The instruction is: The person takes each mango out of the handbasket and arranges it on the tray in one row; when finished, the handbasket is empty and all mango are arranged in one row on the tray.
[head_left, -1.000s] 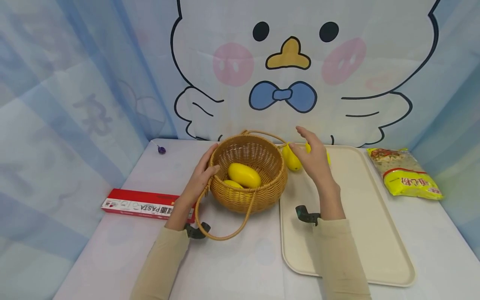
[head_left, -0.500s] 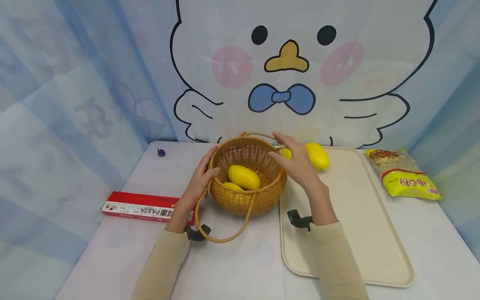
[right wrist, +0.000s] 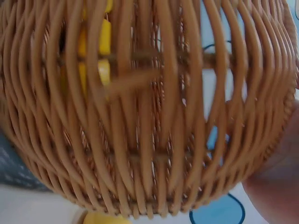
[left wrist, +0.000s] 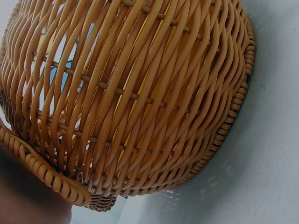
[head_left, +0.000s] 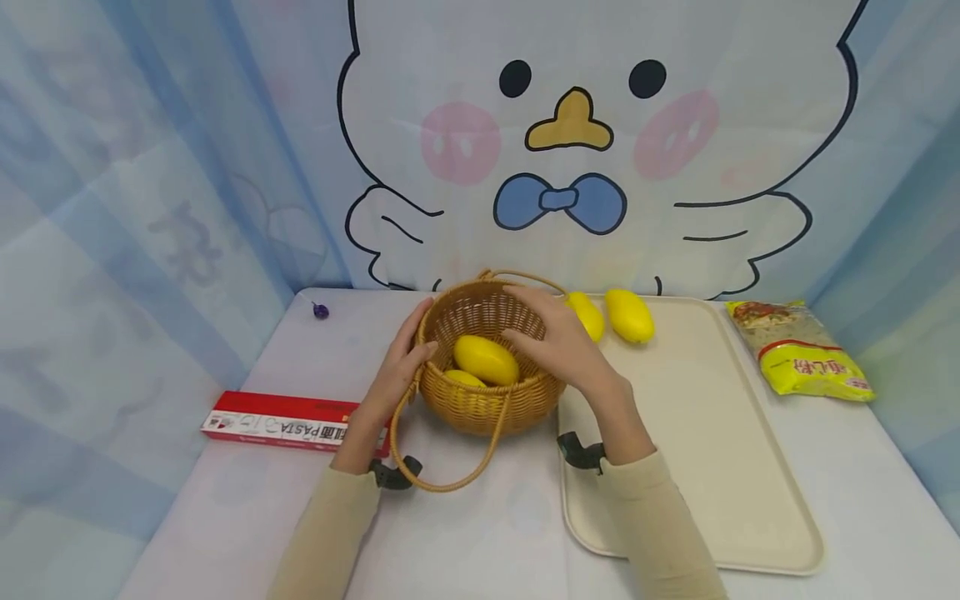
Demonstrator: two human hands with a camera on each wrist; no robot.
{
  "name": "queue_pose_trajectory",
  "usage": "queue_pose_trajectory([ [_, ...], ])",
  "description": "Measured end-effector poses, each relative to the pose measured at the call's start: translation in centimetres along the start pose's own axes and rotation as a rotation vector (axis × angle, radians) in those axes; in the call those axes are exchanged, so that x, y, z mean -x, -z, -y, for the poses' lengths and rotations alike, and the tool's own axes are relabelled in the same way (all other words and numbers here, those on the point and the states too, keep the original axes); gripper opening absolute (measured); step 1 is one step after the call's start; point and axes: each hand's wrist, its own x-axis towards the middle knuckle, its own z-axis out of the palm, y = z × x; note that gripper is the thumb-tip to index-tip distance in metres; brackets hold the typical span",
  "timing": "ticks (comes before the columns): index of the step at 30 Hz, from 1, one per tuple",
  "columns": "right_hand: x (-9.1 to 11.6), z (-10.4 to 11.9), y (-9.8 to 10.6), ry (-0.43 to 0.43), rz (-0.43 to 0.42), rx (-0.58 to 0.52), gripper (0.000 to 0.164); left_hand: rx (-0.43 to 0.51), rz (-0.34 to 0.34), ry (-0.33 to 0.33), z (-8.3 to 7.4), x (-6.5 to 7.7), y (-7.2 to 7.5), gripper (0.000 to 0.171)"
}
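Starting at the far left, pale blue cloth [head_left: 150, 250] hangs in soft folds, and there on the white tabletop [head_left: 472, 550] is a long, flat red box [head_left: 285, 417] with a white printed band. Behind it sits a tiny, dark purple round thing [head_left: 321, 312], too small to make out.

Now the left hand [head_left: 397, 362], forearm angling up in a beige sleeve: the thumb hooks over the rim, the fingers lie along the outer side, and they have hold of the wicker basket [head_left: 457, 408]. And that basket is a beauty, round and honey-brown, slim rods crossing in an open weave, a ropey handle [head_left: 450, 485] looping down in front. It sits mid-table, beside the left edge of the tray. Inside, a glossy yellow fruit [head_left: 486, 360], smooth and oval, lies over a second yellow fruit [head_left: 465, 378], half hidden.

Over on the right rim, here's the right hand [head_left: 558, 337], forearm slanting inward, fingers and thumb spread wide above the basket's opening with nothing between them; how firmly the hand meets the rim I cannot tell.

Behind it, a near yellow oval [head_left: 588, 317] and a far yellow oval [head_left: 630, 317] lie side by side at the back of a cream tray [head_left: 705, 467], smooth, with rounded corners. Last, far right, a crinkly plastic bag [head_left: 806, 354], yellow at its near end.
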Motion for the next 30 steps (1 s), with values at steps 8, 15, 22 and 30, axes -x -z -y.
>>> queue_pose_trajectory([
  [8,0.0,1.0,-0.6,-0.051,0.093,0.159,0.062,0.015,-0.008,0.008,0.2,0.0,-0.2,0.063],
  [15,-1.1,2.3,-1.2,-0.123,0.273,0.242,0.063,0.003,-0.013,0.008,-0.2,0.2,-0.1,0.064],
  [22,-2.3,2.3,-2.6,-0.145,0.422,0.234,0.063,0.021,-0.008,0.007,0.1,0.4,-0.1,0.064],
  [30,-3.0,1.8,-3.0,-0.187,0.477,0.270,0.061,0.016,-0.007,0.006,0.0,0.3,-0.1,0.064],
])
